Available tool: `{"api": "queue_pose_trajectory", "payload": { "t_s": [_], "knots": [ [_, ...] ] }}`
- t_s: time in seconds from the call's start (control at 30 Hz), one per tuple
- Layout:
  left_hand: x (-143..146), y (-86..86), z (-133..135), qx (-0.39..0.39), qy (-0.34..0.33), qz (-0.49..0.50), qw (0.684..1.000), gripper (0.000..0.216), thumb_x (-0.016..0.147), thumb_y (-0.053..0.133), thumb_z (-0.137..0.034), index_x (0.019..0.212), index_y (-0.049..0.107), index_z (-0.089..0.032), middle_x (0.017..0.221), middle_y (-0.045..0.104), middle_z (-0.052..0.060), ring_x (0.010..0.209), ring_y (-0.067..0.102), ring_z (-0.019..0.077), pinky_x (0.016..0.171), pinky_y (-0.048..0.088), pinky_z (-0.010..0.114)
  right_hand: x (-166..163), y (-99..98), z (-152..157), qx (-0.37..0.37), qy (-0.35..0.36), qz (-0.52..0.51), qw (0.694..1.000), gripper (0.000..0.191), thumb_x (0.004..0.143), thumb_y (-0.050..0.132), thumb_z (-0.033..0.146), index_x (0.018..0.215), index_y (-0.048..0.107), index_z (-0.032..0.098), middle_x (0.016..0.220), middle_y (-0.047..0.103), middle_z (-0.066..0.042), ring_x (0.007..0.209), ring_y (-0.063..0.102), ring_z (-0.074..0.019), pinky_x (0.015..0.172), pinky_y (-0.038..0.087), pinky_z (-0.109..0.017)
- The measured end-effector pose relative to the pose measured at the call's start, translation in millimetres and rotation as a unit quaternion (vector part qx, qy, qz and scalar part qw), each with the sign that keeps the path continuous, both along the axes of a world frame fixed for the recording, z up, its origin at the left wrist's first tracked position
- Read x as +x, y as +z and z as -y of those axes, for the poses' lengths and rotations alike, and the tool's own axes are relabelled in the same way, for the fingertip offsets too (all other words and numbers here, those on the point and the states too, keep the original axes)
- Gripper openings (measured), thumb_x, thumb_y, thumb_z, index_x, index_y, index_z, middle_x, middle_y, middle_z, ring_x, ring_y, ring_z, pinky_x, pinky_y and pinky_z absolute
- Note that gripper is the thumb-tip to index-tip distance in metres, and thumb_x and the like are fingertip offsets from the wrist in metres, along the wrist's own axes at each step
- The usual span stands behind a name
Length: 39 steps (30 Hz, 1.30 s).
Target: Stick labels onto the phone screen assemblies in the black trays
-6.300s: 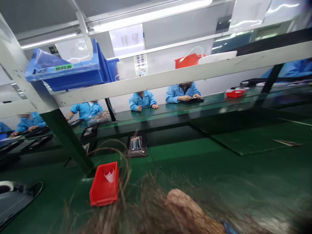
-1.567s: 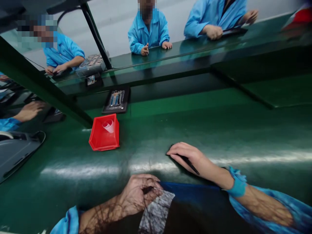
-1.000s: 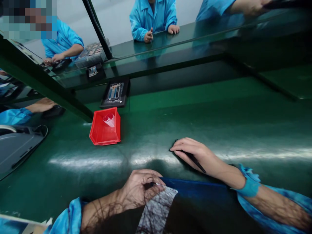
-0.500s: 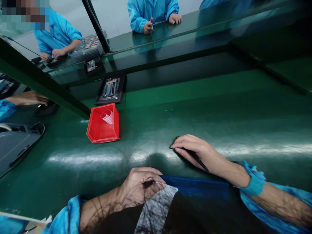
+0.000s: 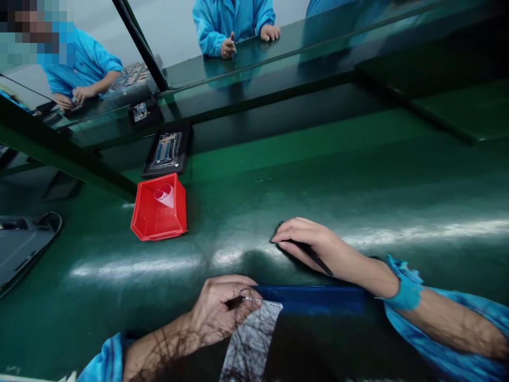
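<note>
My left hand (image 5: 225,307) is closed at the near edge of the green work table (image 5: 238,217). Its thumb and fingers pinch the upper edge of a white sheet (image 5: 250,339) with a dotted border, which hangs down toward the bottom of the view. My right hand (image 5: 304,241) rests low over the table, closed around a slim black tool (image 5: 318,260) held like a pen. The tool's tip is partly hidden by the fingers, so whether it is a pen or tweezers does not show. Dark hair strands blur across the left forearm and sheet.
A red bin (image 5: 181,212) holds a rolled white sheet with a pink grid (image 5: 165,195). Behind it lies a black tray (image 5: 186,140) with a device part. A green post (image 5: 79,164) slants at left, near a grey case (image 5: 24,244). Co-workers in blue (image 5: 234,21) sit opposite.
The view has shifted, so the bin, tray and co-workers sit further left. A co-worker's hand at the left edge has gone from view. Both my hands keep their grip.
</note>
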State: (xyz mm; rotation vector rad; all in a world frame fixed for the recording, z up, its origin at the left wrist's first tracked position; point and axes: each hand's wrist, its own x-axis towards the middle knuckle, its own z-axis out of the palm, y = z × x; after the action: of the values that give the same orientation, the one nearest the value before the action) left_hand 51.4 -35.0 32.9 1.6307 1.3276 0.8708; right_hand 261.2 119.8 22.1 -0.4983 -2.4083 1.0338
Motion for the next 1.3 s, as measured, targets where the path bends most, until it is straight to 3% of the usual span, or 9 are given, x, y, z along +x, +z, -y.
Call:
{"api": "queue_pose_trajectory", "payload": {
  "t_s": [0.17, 0.3, 0.5, 0.8, 1.07, 1.3],
  "knots": [
    [-3, -1.7, -1, -0.028, 0.025, 0.010, 0.999, 0.005, 0.080, 0.067, -0.018, 0.080, 0.071, -0.018, 0.086, 0.071, 0.005, 0.072, 0.071, 0.0165, 0.068, 0.054, 0.017, 6, 7.4, -5, -0.048, 0.012, 0.008, 0.999, 0.018, 0.091, 0.048, 0.023, 0.098, 0.064, 0.020, 0.092, 0.066, -0.008, 0.087, 0.062, -0.0192, 0.075, 0.052, -0.034],
    [-5, -6.8, -3, -0.074, 0.087, 0.032, 0.993, 0.006, 0.075, 0.071, -0.024, 0.076, 0.073, -0.018, 0.083, 0.071, 0.006, 0.071, 0.070, 0.0179, 0.062, 0.053, 0.019, 19, 21.2, -8, -0.088, 0.011, 0.019, 0.996, 0.017, 0.091, 0.049, 0.025, 0.099, 0.064, 0.023, 0.097, 0.067, -0.005, 0.086, 0.064, -0.0169, 0.073, 0.053, -0.029],
    [-6, -10.5, -9, -0.153, 0.194, 0.124, 0.961, 0.037, 0.063, 0.073, -0.047, 0.070, 0.073, -0.011, 0.078, 0.069, 0.011, 0.053, 0.064, 0.0150, 0.045, 0.048, 0.018, 33, 39.7, -8, -0.066, 0.004, 0.037, 0.997, 0.019, 0.090, 0.051, 0.023, 0.102, 0.063, 0.030, 0.098, 0.067, -0.002, 0.087, 0.064, -0.0167, 0.070, 0.054, -0.028],
    [-13, -22.9, -8, -0.216, 0.246, 0.158, 0.931, 0.044, 0.051, 0.079, -0.051, 0.064, 0.071, -0.010, 0.073, 0.066, 0.008, 0.050, 0.059, 0.0121, 0.044, 0.045, 0.018, 37, 39.4, -12, -0.068, -0.046, 0.034, 0.996, 0.016, 0.089, 0.052, 0.028, 0.098, 0.064, 0.032, 0.093, 0.069, -0.001, 0.081, 0.066, -0.0175, 0.066, 0.056, -0.027],
    [-17, -34.2, 3, -0.168, 0.233, 0.143, 0.947, 0.031, 0.062, 0.078, -0.042, 0.072, 0.071, -0.013, 0.087, 0.069, 0.008, 0.056, 0.066, 0.0152, 0.046, 0.050, 0.018, 40, 39.5, -10, -0.033, -0.015, 0.047, 0.998, 0.020, 0.086, 0.056, 0.024, 0.103, 0.061, 0.034, 0.096, 0.067, -0.003, 0.083, 0.065, -0.0202, 0.066, 0.057, -0.030],
    [-13, -24.9, -3, -0.016, 0.204, 0.069, 0.976, 0.016, 0.070, 0.072, -0.035, 0.071, 0.072, -0.019, 0.080, 0.073, 0.006, 0.058, 0.072, 0.0192, 0.048, 0.054, 0.018, 41, 35.5, -10, -0.053, -0.015, 0.054, 0.997, 0.019, 0.087, 0.055, 0.023, 0.101, 0.061, 0.036, 0.094, 0.067, 0.000, 0.082, 0.065, -0.0175, 0.068, 0.056, -0.028]
  ]
}}
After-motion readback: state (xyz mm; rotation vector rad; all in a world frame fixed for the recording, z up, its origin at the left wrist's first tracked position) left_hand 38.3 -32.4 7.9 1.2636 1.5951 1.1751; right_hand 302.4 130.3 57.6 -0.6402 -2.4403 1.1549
